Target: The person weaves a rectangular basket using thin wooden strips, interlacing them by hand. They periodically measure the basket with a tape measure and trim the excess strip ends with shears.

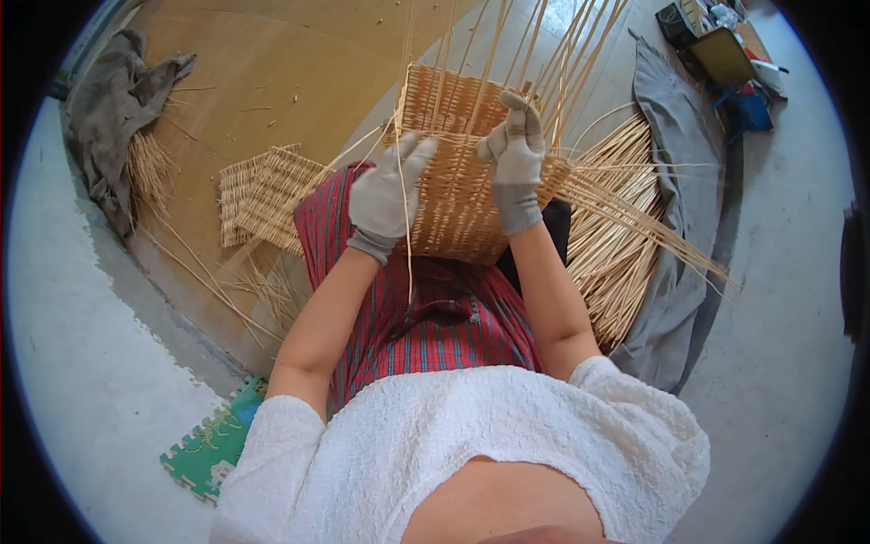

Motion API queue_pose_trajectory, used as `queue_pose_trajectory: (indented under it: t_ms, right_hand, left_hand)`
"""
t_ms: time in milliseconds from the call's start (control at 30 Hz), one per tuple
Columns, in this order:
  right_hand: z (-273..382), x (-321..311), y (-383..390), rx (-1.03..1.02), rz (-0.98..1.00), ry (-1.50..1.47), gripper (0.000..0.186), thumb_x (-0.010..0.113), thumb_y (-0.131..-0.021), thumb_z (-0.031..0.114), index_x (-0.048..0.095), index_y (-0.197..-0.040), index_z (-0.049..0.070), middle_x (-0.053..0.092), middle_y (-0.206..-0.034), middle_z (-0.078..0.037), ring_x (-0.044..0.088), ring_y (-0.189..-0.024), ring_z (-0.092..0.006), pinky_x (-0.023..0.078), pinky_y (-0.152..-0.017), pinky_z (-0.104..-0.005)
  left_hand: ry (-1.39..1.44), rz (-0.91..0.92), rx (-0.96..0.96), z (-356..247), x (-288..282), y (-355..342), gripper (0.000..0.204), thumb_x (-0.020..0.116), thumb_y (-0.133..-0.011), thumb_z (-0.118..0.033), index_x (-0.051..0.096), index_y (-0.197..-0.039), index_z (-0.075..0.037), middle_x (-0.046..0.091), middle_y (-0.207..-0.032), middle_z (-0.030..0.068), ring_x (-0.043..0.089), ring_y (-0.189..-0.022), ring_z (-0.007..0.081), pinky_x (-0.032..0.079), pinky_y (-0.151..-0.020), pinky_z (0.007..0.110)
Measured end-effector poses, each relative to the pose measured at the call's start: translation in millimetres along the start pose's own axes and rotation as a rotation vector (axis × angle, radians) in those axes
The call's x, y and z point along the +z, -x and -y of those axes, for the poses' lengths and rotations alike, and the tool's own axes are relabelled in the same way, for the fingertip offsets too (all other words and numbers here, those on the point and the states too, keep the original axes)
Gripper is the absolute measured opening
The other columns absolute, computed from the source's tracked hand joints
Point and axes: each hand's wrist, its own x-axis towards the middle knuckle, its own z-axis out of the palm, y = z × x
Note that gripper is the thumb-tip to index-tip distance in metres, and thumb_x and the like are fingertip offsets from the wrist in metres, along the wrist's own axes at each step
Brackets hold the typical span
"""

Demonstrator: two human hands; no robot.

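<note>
One grey cloth (684,199), spread at the right of the floor. One striped red cloth (435,340), draped over the lap. One part-woven basket (458,199), held over the lap, its wall closely worked and its long stakes left projecting at the far side and right. One heap of cane (621,263), laid beside the grey cloth. Two woven panels (276,195), overlapped at the left. One green mat (213,458), partly covered by a sleeve. Two gloved hands: the left hand (385,195) is set at the basket's left edge, and the right hand (517,154) is placed against its wall, fingers partly bent; whether anything is gripped by either cannot be told. One thin strand (407,227), hung beside the left hand.
</note>
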Motion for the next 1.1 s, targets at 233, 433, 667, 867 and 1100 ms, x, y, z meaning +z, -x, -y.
queue_pose_trajectory:
  t_ms: [233,433,667,867,1100]
  right_hand:
    - [13.3,20.3,-28.5,-0.151,-0.026,0.236,0.026,0.056,-0.108,0.016,0.068,-0.13,0.008,0.072,-0.12,-0.014,0.068,-0.116,-0.023,0.06,-0.096,-0.0386]
    - [31.7,72.8,-67.7,-0.421,0.107,1.02,0.064,0.051,-0.094,-0.007,0.05,-0.155,0.015,0.064,-0.142,-0.015,0.062,-0.126,-0.0325,0.05,-0.103,-0.0342]
    - [31.7,-50.7,54.8,-0.645,0.01,1.115,0.05,0.052,-0.09,-0.009,0.068,-0.135,0.006,0.073,-0.114,-0.01,0.068,-0.092,-0.0217,0.055,-0.077,-0.0363]
    - [23.7,82.9,86.3,-0.58,0.636,1.14,0.034,0.073,-0.088,0.008,0.074,-0.121,0.01,0.071,-0.09,-0.009,0.068,-0.085,-0.0308,0.055,-0.079,-0.0401]
    - [-0.9,114.5,76.3,-0.524,0.675,1.167,0.035,0.078,-0.087,0.021,0.073,-0.119,0.008,0.072,-0.095,-0.011,0.068,-0.083,-0.0355,0.054,-0.074,-0.0412]
  left_hand:
    - [0.864,0.286,-0.579,-0.8,26.8,-65.9,0.038,0.053,-0.103,-0.005,0.061,-0.138,-0.02,0.072,-0.123,0.011,0.071,-0.08,0.0203,0.057,-0.068,0.034]
    - [0.682,0.269,-0.58,-7.9,28.0,-64.9,0.021,0.054,-0.107,-0.015,0.065,-0.124,-0.017,0.071,-0.117,0.0194,0.07,-0.088,0.0312,0.056,-0.076,0.039]
    - [0.391,-0.221,-0.087,-13.8,38.4,-17.5,0.025,0.06,-0.099,-0.003,0.071,-0.117,-0.016,0.066,-0.132,0.018,0.065,-0.117,0.0361,0.054,-0.088,0.039]
    - [0.719,-0.542,-0.541,10.5,20.3,1.6,0.02,0.065,-0.097,-0.002,0.066,-0.117,0.0,0.062,-0.12,0.0151,0.062,-0.11,0.0269,0.054,-0.095,0.034]
    - [0.345,-0.413,-0.228,64.0,36.7,-9.3,0.042,0.081,-0.079,0.0,0.069,-0.119,-0.006,0.07,-0.117,0.0131,0.068,-0.107,0.0277,0.056,-0.095,0.034]
